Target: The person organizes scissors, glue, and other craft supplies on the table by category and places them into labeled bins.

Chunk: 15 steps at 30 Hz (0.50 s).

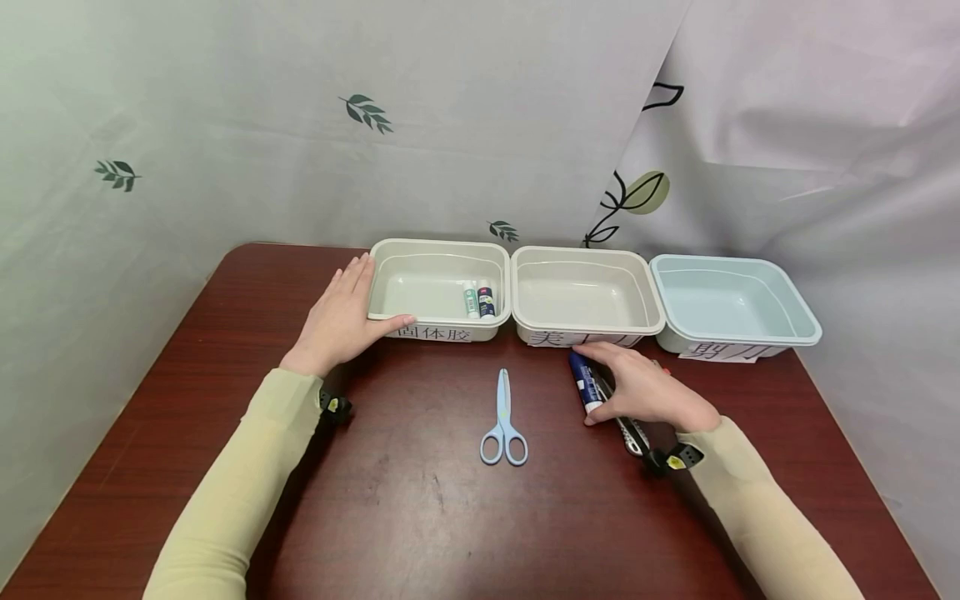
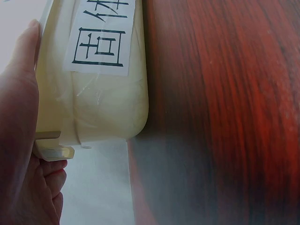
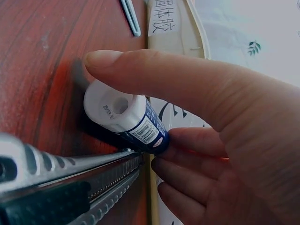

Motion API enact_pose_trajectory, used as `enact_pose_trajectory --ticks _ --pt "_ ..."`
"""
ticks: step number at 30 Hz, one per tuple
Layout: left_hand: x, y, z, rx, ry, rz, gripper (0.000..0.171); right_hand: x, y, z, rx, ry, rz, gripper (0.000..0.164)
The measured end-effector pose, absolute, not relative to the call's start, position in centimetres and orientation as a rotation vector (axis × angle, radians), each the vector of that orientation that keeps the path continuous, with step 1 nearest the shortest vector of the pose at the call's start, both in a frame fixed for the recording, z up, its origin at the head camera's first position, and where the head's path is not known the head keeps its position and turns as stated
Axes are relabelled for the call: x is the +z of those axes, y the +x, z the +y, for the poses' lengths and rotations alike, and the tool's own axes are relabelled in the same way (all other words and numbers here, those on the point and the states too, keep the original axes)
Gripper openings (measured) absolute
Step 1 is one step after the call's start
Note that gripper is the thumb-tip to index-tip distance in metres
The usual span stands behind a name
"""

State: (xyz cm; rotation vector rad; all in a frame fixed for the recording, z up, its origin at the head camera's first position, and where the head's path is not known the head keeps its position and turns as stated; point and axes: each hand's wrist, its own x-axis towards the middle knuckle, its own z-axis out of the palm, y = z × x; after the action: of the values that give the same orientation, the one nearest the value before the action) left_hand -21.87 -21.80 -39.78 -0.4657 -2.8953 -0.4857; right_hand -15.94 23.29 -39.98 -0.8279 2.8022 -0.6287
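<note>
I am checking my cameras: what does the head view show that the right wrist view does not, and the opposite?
Only the head view shows the left grip, the light blue bin and two glue sticks inside the left bin. Only the right wrist view shows the barcode on the blue glue stick. Both show the right grip, that glue stick and the utility knife.

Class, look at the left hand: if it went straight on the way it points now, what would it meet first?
Most likely the bin holding two glue sticks: the left hand seems to touch its left edge. Past that comes the patterned curtain, its depth hard to judge.
</note>
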Motion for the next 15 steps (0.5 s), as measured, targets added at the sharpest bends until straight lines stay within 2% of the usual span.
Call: enact_pose_trajectory --ticks 15 --pt "-39.78 -21.87 -21.82 -0.494 -0.463 -2.903 0.118 -40.07 -15.88 23.38 -0.64 -0.813 2.817 0.105"
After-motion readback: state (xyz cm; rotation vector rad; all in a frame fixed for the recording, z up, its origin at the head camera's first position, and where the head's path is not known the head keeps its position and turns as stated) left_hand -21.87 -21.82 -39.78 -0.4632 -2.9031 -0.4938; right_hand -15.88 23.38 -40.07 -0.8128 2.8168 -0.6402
